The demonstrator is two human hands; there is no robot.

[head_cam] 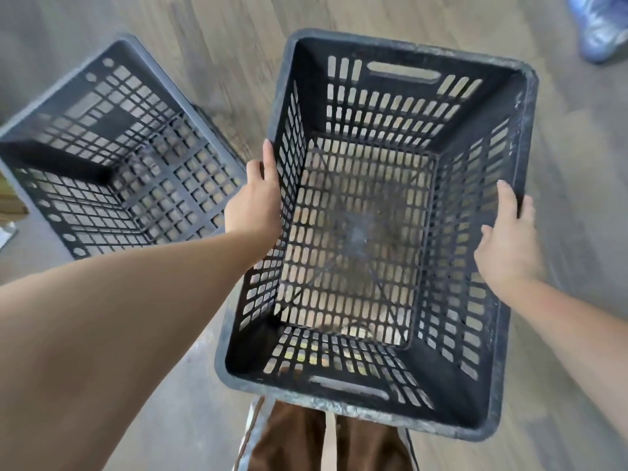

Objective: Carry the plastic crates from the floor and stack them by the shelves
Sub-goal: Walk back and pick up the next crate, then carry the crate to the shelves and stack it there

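Note:
A black slotted plastic crate (523, 137) with a dusty rim fills the middle of the view, its open top toward me, in front of my legs. My left hand (256, 202) grips its left long rim, thumb lying along the edge and fingers hidden on the outside. My right hand (509, 232) holds the right long rim, fingers wrapped over the edge and thumb inside the wall. A second black crate (57, 158), with a square grid pattern, sits on the floor to the left, apart from the held one.
Grey wood-pattern floor (221, 45) lies all around, blurred by motion. A blue shoe (598, 28) of another person shows at the top right corner. My brown trousers (292, 440) are just below the crate. Some paper or cardboard (8, 202) lies at the left edge.

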